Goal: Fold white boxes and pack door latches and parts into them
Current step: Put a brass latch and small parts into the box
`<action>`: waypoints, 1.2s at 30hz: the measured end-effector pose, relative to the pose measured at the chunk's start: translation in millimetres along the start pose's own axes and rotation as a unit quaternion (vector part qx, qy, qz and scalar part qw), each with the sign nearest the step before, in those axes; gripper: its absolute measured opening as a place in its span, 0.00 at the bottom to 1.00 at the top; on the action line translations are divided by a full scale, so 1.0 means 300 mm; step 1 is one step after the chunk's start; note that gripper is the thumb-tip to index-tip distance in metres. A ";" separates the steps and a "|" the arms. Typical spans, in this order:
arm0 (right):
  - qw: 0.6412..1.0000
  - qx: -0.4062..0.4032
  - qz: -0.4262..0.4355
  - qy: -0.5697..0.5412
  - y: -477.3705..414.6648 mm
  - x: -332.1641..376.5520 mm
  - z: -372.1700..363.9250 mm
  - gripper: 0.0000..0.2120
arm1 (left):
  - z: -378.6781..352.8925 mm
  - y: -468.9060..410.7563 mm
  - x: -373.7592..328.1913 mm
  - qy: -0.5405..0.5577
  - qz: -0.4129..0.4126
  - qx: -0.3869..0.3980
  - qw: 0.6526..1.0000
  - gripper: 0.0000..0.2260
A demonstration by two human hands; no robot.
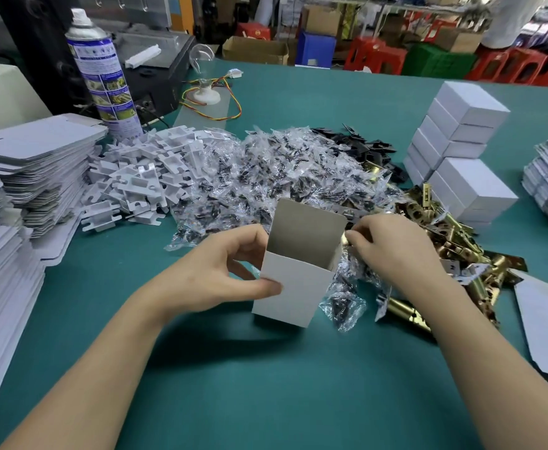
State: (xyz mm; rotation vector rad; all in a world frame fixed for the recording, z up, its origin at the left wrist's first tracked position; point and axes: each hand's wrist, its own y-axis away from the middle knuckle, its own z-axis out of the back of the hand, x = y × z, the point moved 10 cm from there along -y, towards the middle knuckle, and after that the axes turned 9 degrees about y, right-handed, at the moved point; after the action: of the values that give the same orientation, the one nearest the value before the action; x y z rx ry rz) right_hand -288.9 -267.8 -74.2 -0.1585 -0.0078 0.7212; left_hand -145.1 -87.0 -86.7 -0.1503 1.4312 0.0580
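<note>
Teal-green matting covers the table (266,384) seen from the head camera. An open white box (292,287) is held upright near the middle of it, just in front of the heaps of parts, with its lid flap raised at the far side and its grey inside showing.

The box is gripped by the left hand (227,274): the thumb is pressed on the near white face and the fingers are curled round the left wall. The right hand (392,251) is set at the box's upper right corner with its fingers curled and the fingertips at the edge. It cannot be told whether a flap, a packet or nothing is pinched there.

Behind and to the right of the box a wide heap of clear packets (282,170) holding dark small parts is spread. Brass door latches (444,241) are piled to the right, partly under the right forearm, and black plates (370,147) lie farther back.

White plastic pieces (142,180) are heaped to the left of the packets. Stacks of flat box blanks (32,164) are ranged along the left edge, and a spray can (104,76) is stood behind them.

Closed white boxes (460,138) are stacked at the far right. One loose blank (545,326) lies at the near right.
</note>
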 end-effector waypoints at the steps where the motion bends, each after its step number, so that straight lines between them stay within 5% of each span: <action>1: 1.000 0.018 -0.010 0.022 -0.013 0.001 -0.010 0.16 | -0.002 0.000 0.002 0.005 0.002 0.003 1.000 0.19; 11: 0.981 0.194 -0.012 -0.008 -0.039 0.039 -0.096 0.17 | 0.001 0.005 0.002 0.007 -0.001 0.012 1.000 0.21; 17: 0.970 0.146 -0.051 -0.187 -0.014 0.018 -0.043 0.11 | 0.017 0.004 0.006 0.008 -0.004 0.006 1.000 0.21; 26: 0.874 0.023 0.009 -0.485 0.037 0.052 0.215 0.07 | 0.021 0.001 0.015 -0.037 -0.002 -0.009 0.999 0.17; 31: 0.851 -0.036 0.102 -0.514 0.081 0.089 0.396 0.07 | 0.038 -0.001 0.024 -0.029 0.007 -0.031 0.999 0.15; 36: 0.856 -0.026 0.176 -0.486 0.131 0.160 0.507 0.07 | 0.028 -0.002 0.033 -0.016 0.013 -0.014 1.000 0.24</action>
State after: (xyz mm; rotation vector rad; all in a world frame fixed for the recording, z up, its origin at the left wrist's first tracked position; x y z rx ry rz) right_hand -288.1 -185.6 67.9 0.1765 -0.9937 1.1069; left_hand -135.3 -87.0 -95.4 -0.1531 1.4018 0.1026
